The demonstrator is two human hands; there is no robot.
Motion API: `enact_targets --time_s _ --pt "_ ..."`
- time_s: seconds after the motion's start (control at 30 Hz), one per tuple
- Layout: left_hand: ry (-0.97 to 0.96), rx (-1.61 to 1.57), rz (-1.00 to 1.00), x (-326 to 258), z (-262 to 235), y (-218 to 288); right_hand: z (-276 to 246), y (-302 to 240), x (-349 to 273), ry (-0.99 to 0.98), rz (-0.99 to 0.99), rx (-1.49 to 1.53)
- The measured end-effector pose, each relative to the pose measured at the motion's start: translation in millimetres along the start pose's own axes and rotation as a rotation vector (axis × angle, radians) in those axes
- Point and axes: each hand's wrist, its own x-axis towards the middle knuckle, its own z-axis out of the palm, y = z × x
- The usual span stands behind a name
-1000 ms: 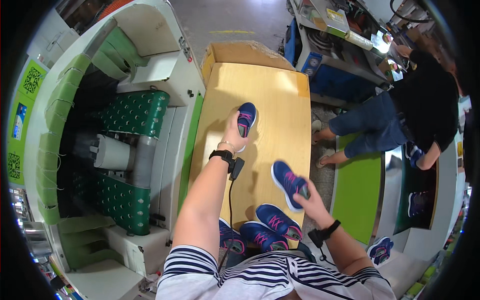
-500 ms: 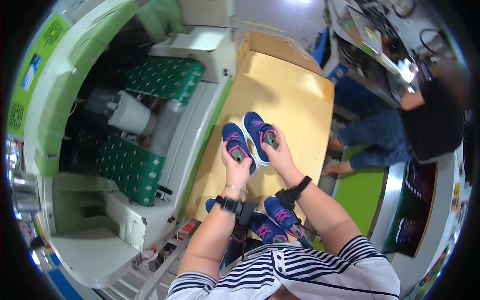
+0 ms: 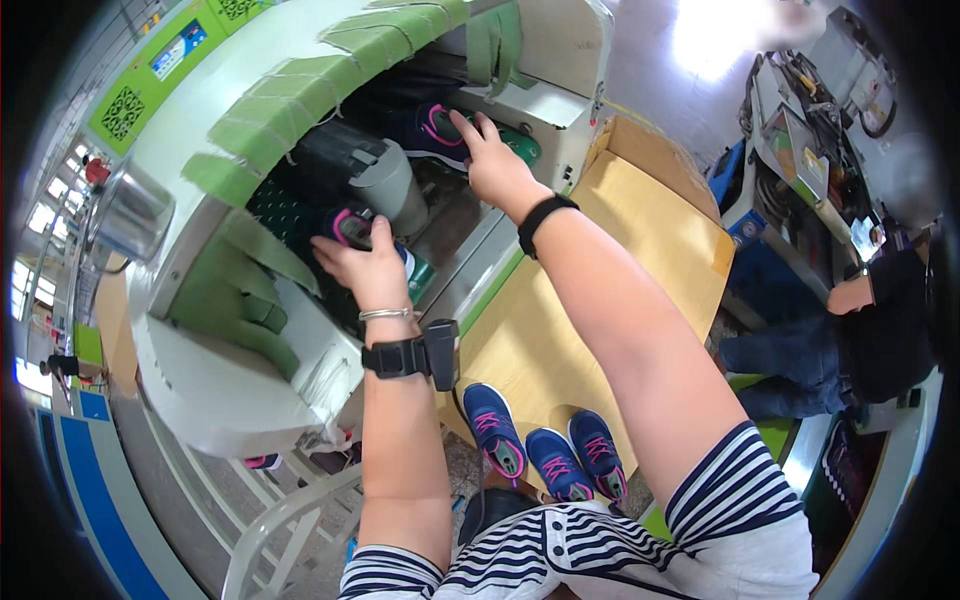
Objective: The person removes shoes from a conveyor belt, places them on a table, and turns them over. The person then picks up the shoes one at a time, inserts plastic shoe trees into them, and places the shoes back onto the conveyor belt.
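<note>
My left hand (image 3: 362, 268) grips the heel end of a dark blue sneaker (image 3: 346, 228) with a pink collar, thumb on one side and fingers on the other. Farther back, my right hand (image 3: 492, 168) is at the heel of a matching sneaker (image 3: 418, 130), two fingers reaching its opening and the thumb hidden. Both sneakers are inside the mouth of a white machine (image 3: 225, 425), on or just over its green perforated belts (image 3: 518, 143). Contact with the belts is hard to make out. Between the shoes stands a grey-white cylindrical part (image 3: 390, 185).
Three blue sneakers with pink laces (image 3: 493, 425) sit at the near end of a wooden table (image 3: 640, 230). Green strip curtains (image 3: 245, 275) hang at the machine's opening. A person in dark clothes (image 3: 880, 320) stands on the right near a cluttered workbench (image 3: 800, 150).
Both hands have carried the two sneakers from above the table leftward into the machine's opening, moving them farther apart. The view has shifted toward the machine.
</note>
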Motion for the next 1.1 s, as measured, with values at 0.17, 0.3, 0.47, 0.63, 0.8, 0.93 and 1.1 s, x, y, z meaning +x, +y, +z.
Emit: enact_targets --time_s 0.17,0.3,0.47,0.63,0.8,0.93,1.1 --pt "-0.159 -0.098 0.597 -98 -17 -16 -1 36 -141 0.021 -0.190 0.304" --pt "-0.869 0.645 0.688 -207 -83 -73 3 128 -369 -0.557 0.154 0.237" --pt "-0.719 0.405 0.525 -281 -101 -175 -36 89 -523 -0.657 0.249 0.673" --pt "-0.544 0.250 0.626 -296 -89 -178 -13 84 -555 -0.407 0.311 0.583" --pt "-0.558 0.344 0.658 -286 -90 -172 9 96 -547 -0.353 0.177 0.603" --pt "-0.608 0.381 0.652 -271 -95 -177 17 89 -541 -0.303 0.192 0.612" --pt "-0.621 0.393 0.619 -277 -89 -183 11 84 -546 -0.310 0.242 0.645"
